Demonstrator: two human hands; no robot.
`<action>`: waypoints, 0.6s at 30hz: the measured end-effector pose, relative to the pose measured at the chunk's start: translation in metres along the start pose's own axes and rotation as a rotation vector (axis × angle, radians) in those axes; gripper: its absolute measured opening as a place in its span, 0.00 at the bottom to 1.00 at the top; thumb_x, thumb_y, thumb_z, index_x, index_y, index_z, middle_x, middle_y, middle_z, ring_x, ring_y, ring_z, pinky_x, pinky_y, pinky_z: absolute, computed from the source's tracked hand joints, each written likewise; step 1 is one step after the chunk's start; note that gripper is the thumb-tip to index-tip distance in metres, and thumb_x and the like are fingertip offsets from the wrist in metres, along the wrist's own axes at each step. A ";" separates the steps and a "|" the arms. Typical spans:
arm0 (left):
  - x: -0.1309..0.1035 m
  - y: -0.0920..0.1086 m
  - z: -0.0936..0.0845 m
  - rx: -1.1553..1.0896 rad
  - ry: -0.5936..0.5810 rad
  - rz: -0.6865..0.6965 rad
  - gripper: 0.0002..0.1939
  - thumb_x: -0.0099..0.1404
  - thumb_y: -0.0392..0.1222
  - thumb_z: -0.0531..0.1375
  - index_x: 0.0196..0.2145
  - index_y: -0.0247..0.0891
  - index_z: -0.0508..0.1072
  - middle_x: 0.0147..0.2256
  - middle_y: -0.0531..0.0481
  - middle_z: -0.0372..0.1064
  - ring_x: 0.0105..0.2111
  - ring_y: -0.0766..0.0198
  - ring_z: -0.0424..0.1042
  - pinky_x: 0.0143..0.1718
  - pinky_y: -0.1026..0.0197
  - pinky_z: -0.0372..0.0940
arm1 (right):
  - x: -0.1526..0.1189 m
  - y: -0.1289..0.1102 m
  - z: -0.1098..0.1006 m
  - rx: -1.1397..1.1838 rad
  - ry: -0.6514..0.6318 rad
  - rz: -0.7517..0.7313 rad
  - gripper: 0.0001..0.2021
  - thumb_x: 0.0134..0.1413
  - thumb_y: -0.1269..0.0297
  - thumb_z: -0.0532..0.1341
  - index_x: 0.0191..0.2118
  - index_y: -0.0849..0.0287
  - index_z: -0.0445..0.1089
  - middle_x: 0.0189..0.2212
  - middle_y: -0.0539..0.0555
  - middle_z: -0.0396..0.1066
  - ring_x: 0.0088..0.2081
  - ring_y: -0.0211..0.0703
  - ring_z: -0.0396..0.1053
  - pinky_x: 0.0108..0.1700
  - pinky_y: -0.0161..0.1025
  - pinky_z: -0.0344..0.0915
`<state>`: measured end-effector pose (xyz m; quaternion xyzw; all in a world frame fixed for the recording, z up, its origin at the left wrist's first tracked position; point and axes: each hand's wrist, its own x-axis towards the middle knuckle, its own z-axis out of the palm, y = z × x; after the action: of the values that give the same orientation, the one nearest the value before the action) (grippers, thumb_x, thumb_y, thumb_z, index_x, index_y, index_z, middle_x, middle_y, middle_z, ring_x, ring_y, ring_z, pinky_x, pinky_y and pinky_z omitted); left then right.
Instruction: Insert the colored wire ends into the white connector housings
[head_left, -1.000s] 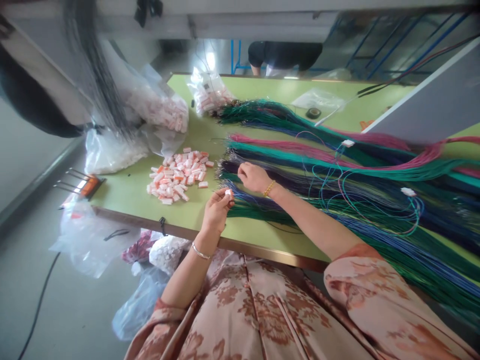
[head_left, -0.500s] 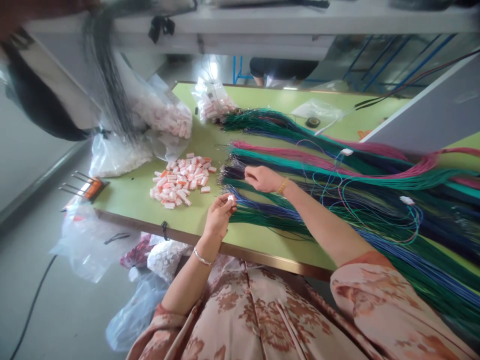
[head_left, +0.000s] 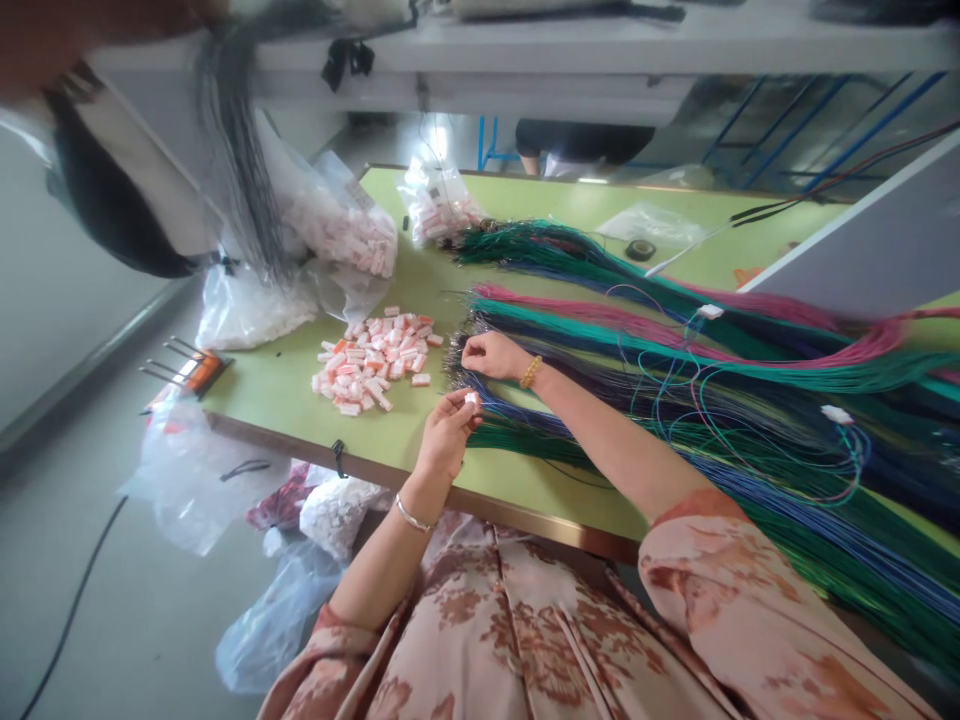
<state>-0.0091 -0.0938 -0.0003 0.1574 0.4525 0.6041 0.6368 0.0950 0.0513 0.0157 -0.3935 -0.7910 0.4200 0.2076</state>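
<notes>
The left hand (head_left: 446,435) is just inside the near edge of the light green desk (head_left: 292,408), with its grip clamped between thumb and fingers on a small white and orange-pink plastic connector (head_left: 472,398), which it holds beside the bare ends of the wires. The right hand (head_left: 495,357) lies farther from the near edge, over the left end of a bundle of thin dark purple wires (head_left: 592,370); its fingers are curled, but I cannot tell whether its grip is together or clamped on a strand. Between the hands and the desk's left edge lies a loose heap of small white and orange plastic connectors (head_left: 375,358). A bundle of thin pink wires (head_left: 570,315) runs toward the right edge, on the far side of the right hand, while a bundle of thin blue wires (head_left: 525,415) lies nearer the near edge. To the right, a white connector block with wires attached (head_left: 836,414) rests on the strands. A clear plastic bag of connectors (head_left: 439,205) stands near the far left corner, and a black roll of tape (head_left: 640,250) lies toward the far edge.
</notes>
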 end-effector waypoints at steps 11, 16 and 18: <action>-0.001 0.006 0.007 -0.088 -0.094 -0.007 0.12 0.53 0.33 0.66 0.37 0.36 0.72 0.33 0.51 0.69 0.29 0.73 0.67 0.33 0.67 0.62 | -0.081 -0.027 -0.018 0.226 0.139 -0.006 0.08 0.45 0.63 0.60 0.28 0.63 0.70 0.21 0.48 0.66 0.24 0.32 0.58 0.27 0.31 0.56; -0.003 0.010 0.014 -0.101 -0.130 -0.060 0.11 0.52 0.32 0.66 0.35 0.37 0.72 0.32 0.52 0.68 0.29 0.72 0.66 0.34 0.67 0.63 | -0.104 -0.020 -0.006 0.219 0.171 0.018 0.08 0.45 0.62 0.61 0.27 0.62 0.69 0.18 0.46 0.61 0.21 0.30 0.52 0.24 0.30 0.52; -0.004 0.010 0.016 -0.105 -0.133 -0.076 0.12 0.52 0.32 0.66 0.35 0.38 0.72 0.32 0.52 0.68 0.29 0.71 0.67 0.34 0.66 0.64 | -0.108 -0.018 -0.001 0.196 0.183 0.019 0.07 0.45 0.63 0.61 0.25 0.62 0.69 0.17 0.44 0.59 0.20 0.30 0.50 0.23 0.30 0.50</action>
<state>-0.0026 -0.0895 0.0168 0.1463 0.3826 0.5906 0.6953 0.1530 -0.0397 0.0313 -0.4158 -0.7200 0.4594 0.3124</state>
